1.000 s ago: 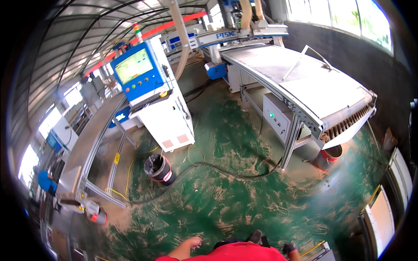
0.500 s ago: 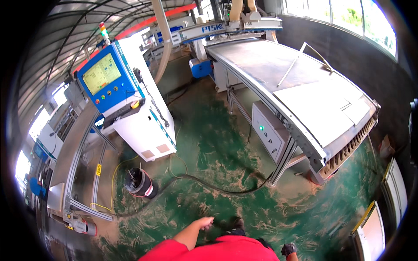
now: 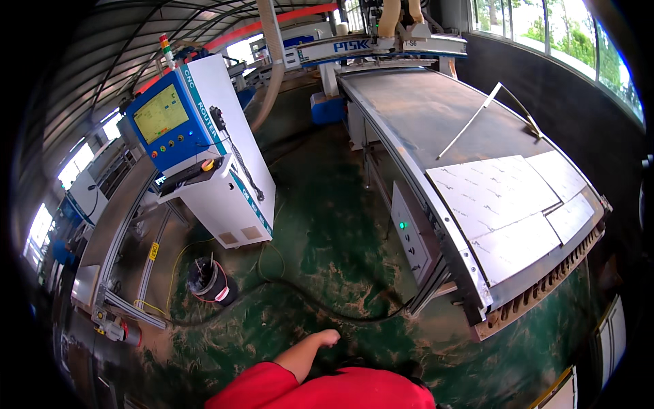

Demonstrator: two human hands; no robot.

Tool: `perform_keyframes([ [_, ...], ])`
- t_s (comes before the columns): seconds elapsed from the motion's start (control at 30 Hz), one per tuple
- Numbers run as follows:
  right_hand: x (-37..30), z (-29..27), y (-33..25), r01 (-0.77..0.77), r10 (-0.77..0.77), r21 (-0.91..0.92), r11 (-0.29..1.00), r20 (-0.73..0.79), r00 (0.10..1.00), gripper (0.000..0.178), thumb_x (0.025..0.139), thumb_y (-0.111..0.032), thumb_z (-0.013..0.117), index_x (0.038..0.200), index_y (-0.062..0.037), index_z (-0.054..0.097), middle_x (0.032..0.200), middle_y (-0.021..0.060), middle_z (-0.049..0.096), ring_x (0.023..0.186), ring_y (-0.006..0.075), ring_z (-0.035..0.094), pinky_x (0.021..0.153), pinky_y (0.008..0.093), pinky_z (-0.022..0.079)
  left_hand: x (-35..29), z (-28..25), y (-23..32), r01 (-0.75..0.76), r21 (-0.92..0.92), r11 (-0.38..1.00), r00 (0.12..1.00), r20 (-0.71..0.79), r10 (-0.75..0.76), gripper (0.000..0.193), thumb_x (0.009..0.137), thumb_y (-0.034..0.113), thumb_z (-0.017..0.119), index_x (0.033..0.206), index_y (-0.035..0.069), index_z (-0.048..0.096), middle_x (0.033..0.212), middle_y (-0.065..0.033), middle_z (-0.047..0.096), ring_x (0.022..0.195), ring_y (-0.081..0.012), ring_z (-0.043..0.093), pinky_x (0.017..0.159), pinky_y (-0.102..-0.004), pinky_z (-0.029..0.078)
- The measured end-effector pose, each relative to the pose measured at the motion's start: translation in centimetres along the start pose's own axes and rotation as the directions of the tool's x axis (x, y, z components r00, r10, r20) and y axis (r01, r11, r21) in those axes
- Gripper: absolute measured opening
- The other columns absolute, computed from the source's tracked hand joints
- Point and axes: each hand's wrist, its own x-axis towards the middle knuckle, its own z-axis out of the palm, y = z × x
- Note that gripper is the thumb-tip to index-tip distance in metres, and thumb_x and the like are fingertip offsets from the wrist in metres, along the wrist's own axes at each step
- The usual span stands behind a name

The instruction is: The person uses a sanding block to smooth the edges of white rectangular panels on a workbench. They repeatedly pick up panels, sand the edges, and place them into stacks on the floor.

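My left hand point(image 3: 330, 338) hangs in front of my red-sleeved body over the dusty green floor point(image 3: 286, 354), with its fingers curled in. Nothing shows in it. The hand touches nothing around it; a black cable point(image 3: 327, 313) on the floor lies just beyond. My right hand is out of sight. Ahead on the right stands a long gantry machine bed point(image 3: 415, 102). White sheet panels point(image 3: 497, 198) cut into pieces lie on its near end, and a thin pale bent strip point(image 3: 469, 121) rests farther up.
A white and blue control cabinet point(image 3: 245, 184) with a screen stands left of the walkway. Beside it are a dark bucket point(image 3: 216, 290) and a metal-framed table point(image 3: 129, 204). A control box point(image 3: 409, 235) sits under the bed. Panels point(image 3: 611, 334) lean at the lower right.
My view has shifted, and the machine bed's near end sits lower and farther right. My gloved right hand, seen before at the lower edge, has left the picture. My left hand stays curled.
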Motion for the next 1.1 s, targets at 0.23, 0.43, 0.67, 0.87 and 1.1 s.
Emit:
perform_keyframes([
  [0.23,4.2,-4.0,-11.2,0.02,-0.026,0.124,0.992,0.045,0.999,0.028,0.082,-0.023,0.059,0.058,-0.0262,0.047,0.051,-0.002,0.041,0.046,0.0153,0.041,0.042,0.0355,0.03,-3.9,6.8,-2.9,0.382,-0.228,0.896,0.919,-0.006,-0.393,0.048,0.093,0.036,0.056,0.133,0.01,0.056,0.115,-0.009,0.066,0.088,-0.0229,0.065,0.067,-0.0435,0.05],
  [0.43,17.1,-12.9,-8.9,0.515,-0.286,-0.437,0.738,0.488,0.824,0.036,0.093,-0.03,0.054,0.059,-0.0231,0.043,0.049,0.0011,0.035,0.042,0.0195,0.038,0.039,0.0371,0.026,-6.6,11.7,1.2,0.202,-0.093,0.975,0.976,-0.063,-0.209,0.051,0.095,0.044,0.047,0.135,0.013,0.054,0.124,-0.0111,0.063,0.096,-0.0236,0.065,0.073,-0.047,0.05],
  [0.67,12.7,-10.7,-10.5,-0.047,0.044,0.0,0.999,0.293,0.955,0.032,0.09,-0.03,0.057,0.059,-0.0223,0.05,0.05,-0.0006,0.039,0.041,0.0208,0.037,0.04,0.0373,0.025,-8.7,14.4,2.1,0.245,-0.358,0.901,0.939,-0.144,-0.312,0.035,0.092,0.034,0.056,0.119,0.013,0.061,0.102,-0.0076,0.065,0.079,-0.0207,0.062,0.066,-0.0432,0.049],
  [0.87,8.2,-8.8,-8.6,0.093,-0.135,0.132,0.987,0.362,0.922,0.028,0.088,-0.022,0.059,0.06,-0.0216,0.057,0.052,-0.0024,0.034,0.041,0.0177,0.038,0.04,0.0356,0.028,-8.5,11.3,-2.5,0.299,-0.021,0.954,0.952,-0.059,-0.3,0.044,0.091,0.046,0.057,0.111,0.008,0.065,0.105,-0.0069,0.065,0.075,-0.0209,0.059,0.063,-0.0443,0.046],
  [1.1,3.8,-8.2,-7.8,0.09,-0.091,0.014,0.996,0.242,0.966,0.024,0.088,-0.022,0.059,0.064,-0.0204,0.06,0.052,-0.0028,0.034,0.041,0.0165,0.038,0.039,0.0352,0.029,-4.0,13.3,3.1,0.203,-0.158,0.966,0.979,0.01,-0.204,0.064,0.095,0.059,0.04,0.138,0.012,0.051,0.125,-0.0106,0.062,0.095,-0.0256,0.062,0.068,-0.0448,0.047],
])
